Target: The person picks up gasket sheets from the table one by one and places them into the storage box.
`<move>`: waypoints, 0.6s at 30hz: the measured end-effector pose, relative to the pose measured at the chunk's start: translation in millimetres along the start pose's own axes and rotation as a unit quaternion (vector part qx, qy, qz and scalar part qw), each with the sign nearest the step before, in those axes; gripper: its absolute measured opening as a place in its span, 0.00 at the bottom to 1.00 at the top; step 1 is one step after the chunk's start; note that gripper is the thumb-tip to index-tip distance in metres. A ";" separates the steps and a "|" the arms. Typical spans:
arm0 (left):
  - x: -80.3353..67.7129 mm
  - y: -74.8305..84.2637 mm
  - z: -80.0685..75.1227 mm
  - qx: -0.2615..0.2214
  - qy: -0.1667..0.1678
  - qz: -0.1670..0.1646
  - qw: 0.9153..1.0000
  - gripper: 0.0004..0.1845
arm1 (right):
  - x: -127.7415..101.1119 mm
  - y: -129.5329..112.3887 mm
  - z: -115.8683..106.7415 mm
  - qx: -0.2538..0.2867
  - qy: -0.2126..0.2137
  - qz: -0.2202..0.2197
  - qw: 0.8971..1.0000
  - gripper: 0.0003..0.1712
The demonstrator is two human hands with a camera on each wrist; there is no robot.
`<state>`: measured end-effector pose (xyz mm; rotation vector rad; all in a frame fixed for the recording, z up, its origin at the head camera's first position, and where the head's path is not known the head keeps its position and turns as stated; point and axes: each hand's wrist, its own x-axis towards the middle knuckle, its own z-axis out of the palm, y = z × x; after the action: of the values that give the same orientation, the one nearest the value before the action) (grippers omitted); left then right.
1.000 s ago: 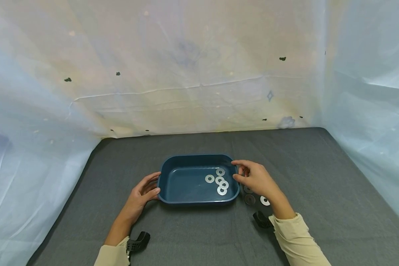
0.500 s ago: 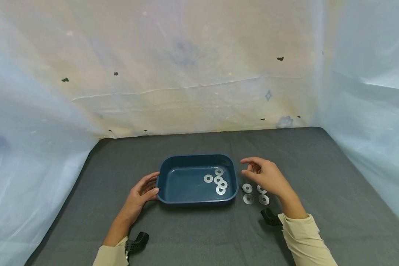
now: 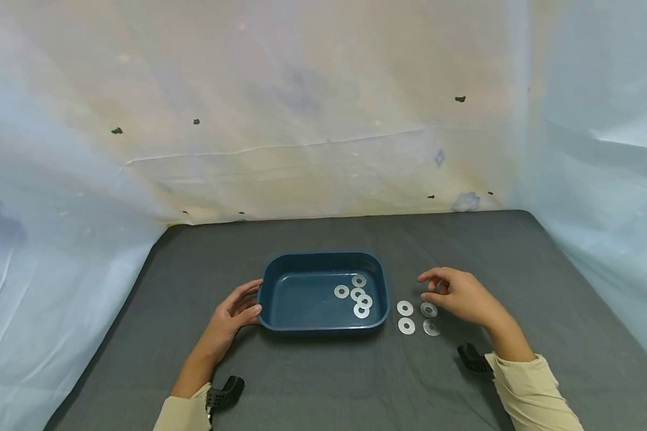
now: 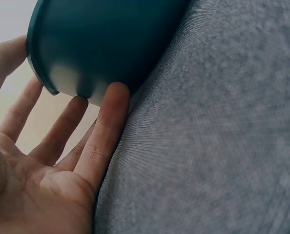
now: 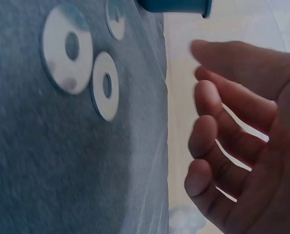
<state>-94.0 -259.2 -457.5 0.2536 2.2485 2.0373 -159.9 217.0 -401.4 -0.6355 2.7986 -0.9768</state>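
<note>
My left hand (image 3: 232, 314) rests with its fingertips against the left end of a dark blue plastic tray (image 3: 272, 326). In the left wrist view its fingers (image 4: 113, 114) reach fairly straight to the tray's outer wall (image 4: 111, 44). Several flat metal washers lie inside on the right, among them a washer (image 3: 341, 291) a little apart from an overlapping cluster. To the right of the tray, several more washers lie on the cloth in two rows, such as a washer (image 3: 407, 325) at the near left. Above their far right one hovers my right hand (image 3: 466, 296), loosely curled and holding nothing.
A grey cloth (image 3: 323, 383) covers the table. Printed pale sheeting (image 3: 323, 120) hangs along the back and both sides. Black wrist cameras sit at the left cuff (image 3: 225, 392) and the right cuff (image 3: 474, 358).
My right hand has moved from the tray's right rim rightward over the washers on the cloth, uncovering them. The left hand and tray have stayed in place.
</note>
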 end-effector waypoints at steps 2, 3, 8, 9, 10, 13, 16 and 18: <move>0.3 0.0 0.4 0.000 0.000 -0.001 1.000 0.29 | -1.1 3.4 -1.7 -0.003 -0.005 -0.004 1.000 0.17; 0.3 0.1 0.5 0.001 0.001 -0.002 1.000 0.29 | -1.3 5.0 -2.7 -0.007 -0.007 -0.007 1.000 0.18; 1.6 2.0 0.8 0.005 0.005 -0.006 1.000 0.29 | -2.3 9.6 -5.9 -0.026 -0.033 -0.027 0.999 0.19; 1.7 2.0 0.8 0.007 0.005 -0.007 1.000 0.29 | -2.8 11.1 -5.6 -0.029 -0.043 -0.033 0.998 0.19; 1.7 2.0 0.7 0.008 0.006 -0.008 1.000 0.29 | -3.2 12.4 -5.0 -0.031 -0.052 -0.037 0.997 0.19; 1.6 1.9 0.7 0.009 0.007 -0.012 1.000 0.29 | -4.7 15.9 -3.1 -0.035 -0.077 -0.050 0.995 0.18; 1.3 2.1 0.7 0.009 0.008 -0.015 1.000 0.29 | -5.4 17.2 -1.8 -0.037 -0.086 -0.054 0.994 0.17; 1.3 2.5 0.8 0.009 0.008 -0.015 1.000 0.29 | -5.3 17.2 -1.3 -0.041 -0.087 -0.052 0.994 0.17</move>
<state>-95.1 -258.0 -455.1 0.2030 2.2673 2.0121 -161.5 232.1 -411.1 -0.8426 2.6861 -0.7851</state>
